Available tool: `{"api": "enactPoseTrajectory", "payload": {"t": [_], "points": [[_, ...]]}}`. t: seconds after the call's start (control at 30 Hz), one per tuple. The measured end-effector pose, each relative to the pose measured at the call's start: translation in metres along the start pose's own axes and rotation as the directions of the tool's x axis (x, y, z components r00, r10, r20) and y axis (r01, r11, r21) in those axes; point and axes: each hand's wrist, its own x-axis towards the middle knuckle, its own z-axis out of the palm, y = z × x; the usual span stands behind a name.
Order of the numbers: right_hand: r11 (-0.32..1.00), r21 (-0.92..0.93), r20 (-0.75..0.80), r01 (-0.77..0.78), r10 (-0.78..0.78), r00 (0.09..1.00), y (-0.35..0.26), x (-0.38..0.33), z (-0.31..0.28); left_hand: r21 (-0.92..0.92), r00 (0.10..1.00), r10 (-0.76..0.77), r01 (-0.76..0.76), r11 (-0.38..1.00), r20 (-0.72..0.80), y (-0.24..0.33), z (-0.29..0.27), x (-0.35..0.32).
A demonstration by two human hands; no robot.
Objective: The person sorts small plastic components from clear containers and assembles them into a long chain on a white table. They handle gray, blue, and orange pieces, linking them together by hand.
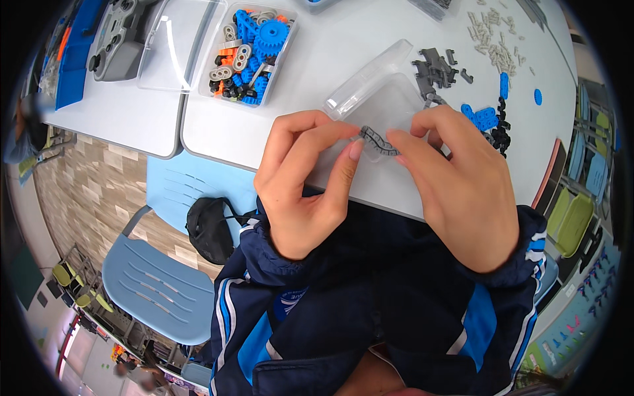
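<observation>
A short chain of dark grey plastic links (379,140) is pinched between both hands just above the white table (343,46). My left hand (305,185) grips its left end with thumb and fingers. My right hand (456,185) holds the right end. Both hands sit over an open clear plastic box (376,92) with a hinged lid. Behind my right hand lie loose grey pieces (436,69), blue pieces (485,117) and black chain links (502,135).
A clear tray of blue, orange and grey gears and beams (251,53) stands at the back left, beside a clear lid (172,43) and a grey motor block (119,36). Small light grey pins (492,39) lie scattered far right. A light blue chair (165,277) with a black bag (210,228) is at my left.
</observation>
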Motion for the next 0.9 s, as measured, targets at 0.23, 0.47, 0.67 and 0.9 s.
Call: {"api": "enactPoseTrajectory", "payload": {"t": [0.23,0.47,0.67,0.9], "points": [[0.987,-0.151,0.075,0.054,-0.043,0.996,-0.003,0.022,0.005,0.050,0.996,0.050,-0.053,0.997,0.070,-0.004,-0.005,0.001],[0.973,-0.089,0.087,0.212,-0.204,0.975,0.010,0.034,0.009,0.247,0.965,0.244,-0.260,0.934,0.094,-0.007,-0.003,0.007],[0.968,-0.040,0.089,0.248,-0.244,0.966,0.025,0.035,0.013,0.131,0.939,0.304,-0.325,0.937,0.160,-0.015,-0.003,0.015],[0.950,0.131,0.188,0.283,-0.304,0.934,0.033,0.026,0.002,0.143,0.848,0.476,-0.514,0.845,0.234,-0.024,0.000,0.026]]}}
